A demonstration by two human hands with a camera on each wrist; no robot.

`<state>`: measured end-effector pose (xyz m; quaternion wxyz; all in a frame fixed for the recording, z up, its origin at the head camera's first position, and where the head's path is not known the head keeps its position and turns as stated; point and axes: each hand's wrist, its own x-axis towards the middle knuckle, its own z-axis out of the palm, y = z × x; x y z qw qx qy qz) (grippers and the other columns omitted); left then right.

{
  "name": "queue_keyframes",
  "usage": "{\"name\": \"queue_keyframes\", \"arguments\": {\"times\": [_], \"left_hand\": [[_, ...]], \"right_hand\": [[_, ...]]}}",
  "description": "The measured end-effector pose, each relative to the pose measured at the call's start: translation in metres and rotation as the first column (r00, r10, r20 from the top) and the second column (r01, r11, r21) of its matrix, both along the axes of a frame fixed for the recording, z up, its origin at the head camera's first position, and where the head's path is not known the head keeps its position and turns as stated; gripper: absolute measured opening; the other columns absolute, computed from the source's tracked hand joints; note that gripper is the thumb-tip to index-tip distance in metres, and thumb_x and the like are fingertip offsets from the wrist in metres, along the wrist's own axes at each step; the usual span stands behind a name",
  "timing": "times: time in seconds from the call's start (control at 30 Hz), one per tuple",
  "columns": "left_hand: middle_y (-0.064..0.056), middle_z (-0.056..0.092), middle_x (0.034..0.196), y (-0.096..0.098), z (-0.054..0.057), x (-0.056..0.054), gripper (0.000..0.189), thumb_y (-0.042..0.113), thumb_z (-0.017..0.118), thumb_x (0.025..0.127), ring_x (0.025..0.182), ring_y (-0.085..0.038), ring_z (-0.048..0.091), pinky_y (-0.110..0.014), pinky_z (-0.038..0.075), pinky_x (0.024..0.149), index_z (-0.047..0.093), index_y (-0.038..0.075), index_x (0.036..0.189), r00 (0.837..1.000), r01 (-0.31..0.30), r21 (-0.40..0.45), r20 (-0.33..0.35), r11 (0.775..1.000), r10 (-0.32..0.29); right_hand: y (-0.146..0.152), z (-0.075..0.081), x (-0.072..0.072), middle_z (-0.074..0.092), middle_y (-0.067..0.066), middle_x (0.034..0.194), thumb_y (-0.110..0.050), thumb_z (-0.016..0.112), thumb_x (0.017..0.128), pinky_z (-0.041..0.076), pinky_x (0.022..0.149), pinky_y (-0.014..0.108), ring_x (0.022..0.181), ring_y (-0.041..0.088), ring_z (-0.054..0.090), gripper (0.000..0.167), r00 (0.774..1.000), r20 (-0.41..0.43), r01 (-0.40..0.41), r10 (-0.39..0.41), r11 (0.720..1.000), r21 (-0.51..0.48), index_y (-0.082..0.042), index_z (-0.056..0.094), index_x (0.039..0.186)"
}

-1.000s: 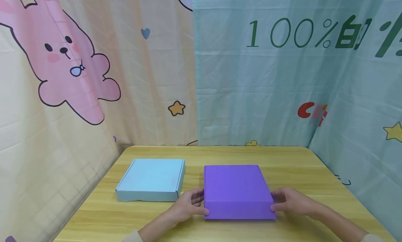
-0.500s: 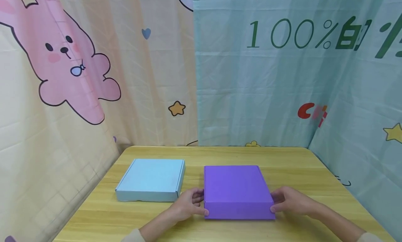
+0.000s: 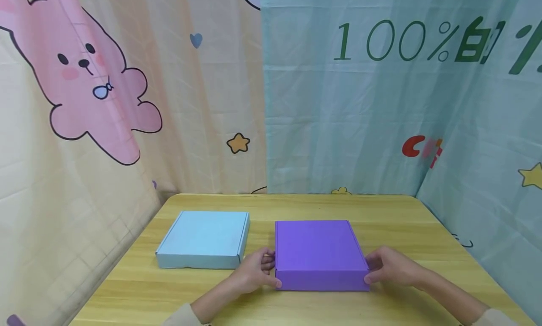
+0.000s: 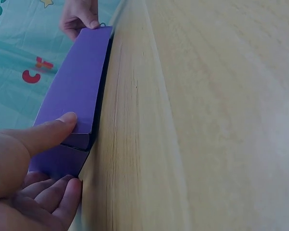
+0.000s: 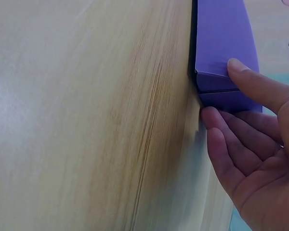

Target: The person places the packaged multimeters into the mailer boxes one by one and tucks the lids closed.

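A closed purple box (image 3: pixel 317 246) lies flat on the wooden table in the head view. My left hand (image 3: pixel 254 272) grips its front left corner, thumb on the front panel and fingers against the left side. At the front right corner my right hand (image 3: pixel 394 267) holds it the same way, thumb on the front. The left wrist view shows the left thumb (image 4: pixel 53 132) on the purple front panel (image 4: pixel 79 86), which has a dark gap along its lower edge. In the right wrist view the right thumb (image 5: pixel 253 84) presses that panel, with the fingers beside the box's end.
A closed light blue box (image 3: pixel 203 234) lies on the wooden table (image 3: pixel 139 288), left of the purple box and close to my left hand. Printed curtains (image 3: pixel 338 105) hang behind the table and along both sides.
The head view has tilted slightly down. The lower edge of the purple box's front panel has moved in a little. Both hands keep their hold at the corners.
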<state>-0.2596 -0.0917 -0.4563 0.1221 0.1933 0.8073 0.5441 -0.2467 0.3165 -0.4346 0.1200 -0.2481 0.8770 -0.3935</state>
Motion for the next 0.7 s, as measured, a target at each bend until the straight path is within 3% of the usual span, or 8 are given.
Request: {"name": "queue_keyframes", "arguments": {"times": [0.27, 0.43, 0.57, 0.7], "left_hand": [[-0.03, 0.061, 0.134, 0.0035, -0.0012, -0.003, 0.066, -0.002, 0.092, 0.069, 0.123, -0.045, 0.06, -0.054, 0.05, 0.101, 0.057, -0.003, 0.125, 0.999, -0.037, -0.031, -0.032, 0.999, 0.036], [-0.029, 0.065, 0.127, 0.0055, 0.0001, -0.0026, 0.061, -0.003, 0.091, 0.07, 0.118, -0.044, 0.064, -0.054, 0.052, 0.099, 0.058, -0.003, 0.122, 0.997, -0.044, -0.055, -0.059, 0.998, 0.04], [-0.028, 0.068, 0.122, 0.0059, -0.0001, -0.0028, 0.059, -0.006, 0.089, 0.07, 0.114, -0.043, 0.066, -0.055, 0.053, 0.097, 0.058, -0.003, 0.12, 0.996, -0.035, -0.055, -0.079, 0.998, 0.03], [-0.027, 0.069, 0.119, 0.0062, -0.0004, -0.0047, 0.057, -0.008, 0.088, 0.071, 0.112, -0.042, 0.067, -0.054, 0.053, 0.097, 0.058, -0.004, 0.12, 0.996, -0.016, -0.04, -0.085, 0.999, 0.012]], "right_hand": [[0.0007, -0.0041, -0.0014, 0.075, -0.008, 0.09, -0.015, 0.083, 0.086, 0.057, 0.073, 0.027, 0.08, 0.007, 0.067, 0.023, 0.995, -0.092, -0.031, 0.032, 0.999, 0.012, 0.0, 0.078, 0.104], [-0.0013, -0.0052, 0.0005, 0.072, -0.011, 0.081, -0.015, 0.082, 0.089, 0.052, 0.06, 0.025, 0.068, 0.002, 0.058, 0.011, 0.988, -0.146, -0.04, 0.044, 0.999, 0.032, -0.009, 0.081, 0.098], [-0.0012, -0.0073, 0.0015, 0.067, -0.013, 0.073, -0.015, 0.081, 0.09, 0.045, 0.051, 0.022, 0.06, 0.0, 0.051, 0.004, 0.986, -0.158, -0.04, 0.045, 0.998, 0.04, -0.018, 0.081, 0.092], [0.0014, -0.0083, 0.0008, 0.068, -0.012, 0.073, -0.015, 0.08, 0.091, 0.042, 0.049, 0.02, 0.059, 0.0, 0.049, 0.004, 0.987, -0.152, -0.044, 0.046, 0.999, 0.016, -0.017, 0.082, 0.093]]}}
